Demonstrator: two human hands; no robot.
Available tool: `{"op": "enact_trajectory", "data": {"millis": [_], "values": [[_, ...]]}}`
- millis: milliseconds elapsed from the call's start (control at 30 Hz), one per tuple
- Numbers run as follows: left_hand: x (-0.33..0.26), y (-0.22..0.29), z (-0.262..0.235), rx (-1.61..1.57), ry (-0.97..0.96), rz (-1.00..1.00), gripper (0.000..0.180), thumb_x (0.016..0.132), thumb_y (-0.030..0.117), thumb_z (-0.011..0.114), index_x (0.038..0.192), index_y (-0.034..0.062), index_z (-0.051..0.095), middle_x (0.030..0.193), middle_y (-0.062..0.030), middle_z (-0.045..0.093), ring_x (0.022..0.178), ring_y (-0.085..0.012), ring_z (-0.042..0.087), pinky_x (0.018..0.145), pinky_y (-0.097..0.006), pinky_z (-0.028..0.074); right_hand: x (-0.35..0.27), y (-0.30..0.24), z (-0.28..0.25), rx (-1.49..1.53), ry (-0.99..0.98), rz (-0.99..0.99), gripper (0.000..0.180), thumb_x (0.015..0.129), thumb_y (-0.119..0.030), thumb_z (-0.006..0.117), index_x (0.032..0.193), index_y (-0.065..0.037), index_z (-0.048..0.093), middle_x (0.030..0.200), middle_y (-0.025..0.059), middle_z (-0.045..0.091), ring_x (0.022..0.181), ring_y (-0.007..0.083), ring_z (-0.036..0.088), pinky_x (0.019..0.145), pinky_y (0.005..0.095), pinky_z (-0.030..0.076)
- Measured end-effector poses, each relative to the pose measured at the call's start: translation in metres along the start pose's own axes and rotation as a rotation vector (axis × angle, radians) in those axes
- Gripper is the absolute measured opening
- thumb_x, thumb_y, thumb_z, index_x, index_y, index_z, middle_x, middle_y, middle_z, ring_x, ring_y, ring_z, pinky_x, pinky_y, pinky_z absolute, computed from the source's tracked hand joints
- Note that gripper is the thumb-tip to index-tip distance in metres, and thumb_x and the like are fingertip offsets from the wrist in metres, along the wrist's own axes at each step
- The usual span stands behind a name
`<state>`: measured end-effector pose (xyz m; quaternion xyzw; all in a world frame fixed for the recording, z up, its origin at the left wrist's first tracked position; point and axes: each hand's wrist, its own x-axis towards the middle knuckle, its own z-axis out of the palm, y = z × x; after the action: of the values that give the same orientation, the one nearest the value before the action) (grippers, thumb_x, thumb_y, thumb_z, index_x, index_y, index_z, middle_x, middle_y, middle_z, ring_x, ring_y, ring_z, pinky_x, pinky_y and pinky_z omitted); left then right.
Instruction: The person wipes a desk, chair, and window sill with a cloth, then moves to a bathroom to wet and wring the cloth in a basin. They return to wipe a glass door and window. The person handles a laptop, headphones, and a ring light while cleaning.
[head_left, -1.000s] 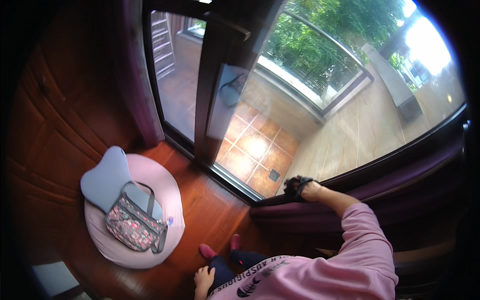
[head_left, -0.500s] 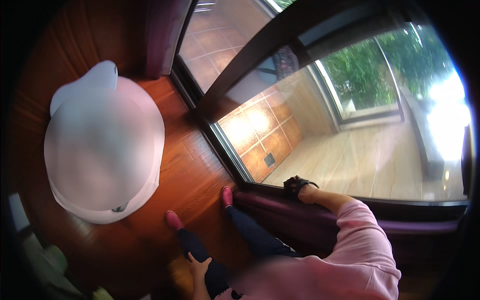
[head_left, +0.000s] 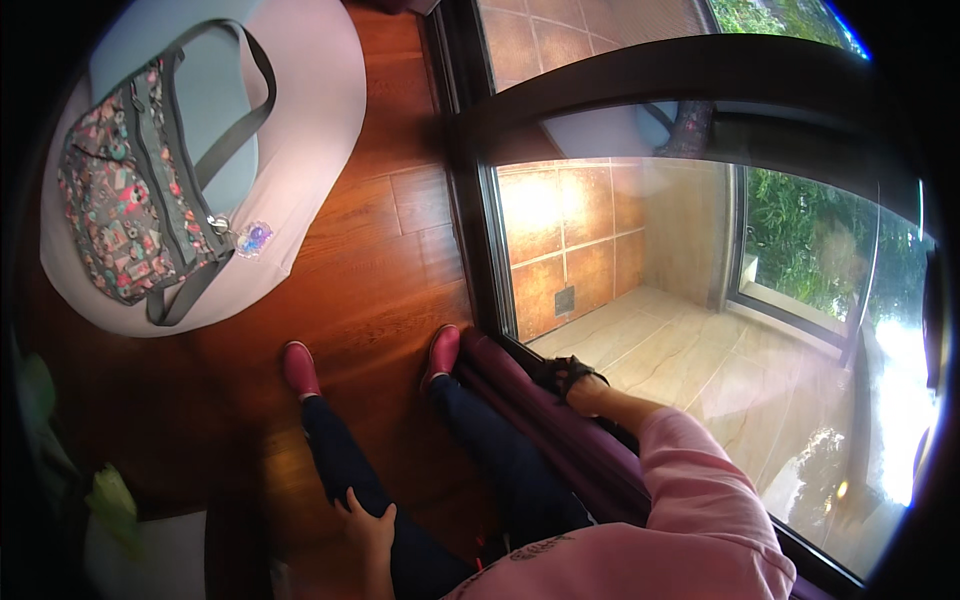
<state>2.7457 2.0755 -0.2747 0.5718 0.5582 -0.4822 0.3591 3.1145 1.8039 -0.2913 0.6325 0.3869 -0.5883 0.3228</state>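
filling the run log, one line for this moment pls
right hand: on dark cloth at window sill | left hand: resting on thigh | patterned bag: on round cushion

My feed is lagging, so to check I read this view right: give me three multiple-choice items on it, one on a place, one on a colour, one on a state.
1. Where does the patterned shoulder bag lie?
A. on the pale round cushion
B. on the window sill
C. on the person's lap

2. What colour are the shoes?
A. white
B. dark pink
C. green

3. What is the right hand doing?
A. hanging free in the air
B. resting on the thigh
C. pressing a dark cloth to the foot of the window glass

Answers:
1. A: the bag sits wholly on the pale round cushion on the wooden floor.
2. B: both shoes at the ends of the dark trouser legs are dark pink.
3. C: the dark cloth covers the right hand where it meets the window glass; it is the left hand that rests on the thigh.
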Motion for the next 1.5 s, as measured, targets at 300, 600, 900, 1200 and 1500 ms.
{"op": "enact_trajectory", "data": {"millis": [300,600,900,1200,1500], "values": [[0.005,-0.016,0.006,-0.063,0.148,0.229,0.09,0.065,0.027,0.078,0.14,0.0088,0.032,0.143,-0.0281,0.024,0.131,-0.0438,0.03,0.103,-0.053,0.032,0.205,0.161,-0.271,-0.787,0.997,0.237,0.052,0.082,-0.014,0.052,0.128,0.01,0.043,0.139,0.0206,0.04,0.133,0.0311,0.032,0.109,0.0415,0.028],[0.002,-0.019,-0.001,-0.123,0.173,0.284,0.085,0.062,0.019,0.079,0.135,0.0055,0.038,0.141,-0.0238,0.033,0.13,-0.0391,0.034,0.107,-0.047,0.029,0.214,0.022,0.083,0.126,0.228,0.186,0.061,0.078,-0.009,0.048,0.136,0.005,0.036,0.134,0.0259,0.044,0.127,0.0344,0.041,0.107,0.0426,0.032],[-0.028,0.016,-0.033,-0.03,0.152,0.313,0.083,0.065,0.027,0.078,0.135,0.0034,0.039,0.133,-0.0209,0.046,0.122,-0.0356,0.045,0.103,-0.044,0.036,-0.115,0.065,-0.092,-0.406,1.045,0.262,0.051,0.081,-0.013,0.045,0.127,0.007,0.048,0.137,0.0182,0.045,0.134,0.0319,0.032,0.113,0.0513,0.018],[0.011,0.02,-0.095,0.184,0.548,0.743,0.065,0.074,0.029,0.07,0.13,0.0055,0.046,0.133,-0.0197,0.046,0.111,-0.0403,0.053,0.092,-0.048,0.044,-0.807,0.052,0.019,-0.813,1.399,1.447,0.02,0.086,-0.013,0.051,0.102,-0.006,0.06,0.097,0.0174,0.061,0.087,0.0348,0.057,0.074,0.0419,0.045],[0.044,0.017,-0.197,0.038,0.389,0.719,0.069,0.074,0.025,0.07,0.133,0.003,0.042,0.13,-0.0244,0.047,0.12,-0.0383,0.046,0.102,-0.042,0.037,-0.542,0.011,0.051,-0.205,1.659,1.054,0.052,0.076,-0.006,0.048,0.128,-0.007,0.052,0.135,0.0109,0.049,0.127,0.0258,0.044,0.108,0.0472,0.026]]}}
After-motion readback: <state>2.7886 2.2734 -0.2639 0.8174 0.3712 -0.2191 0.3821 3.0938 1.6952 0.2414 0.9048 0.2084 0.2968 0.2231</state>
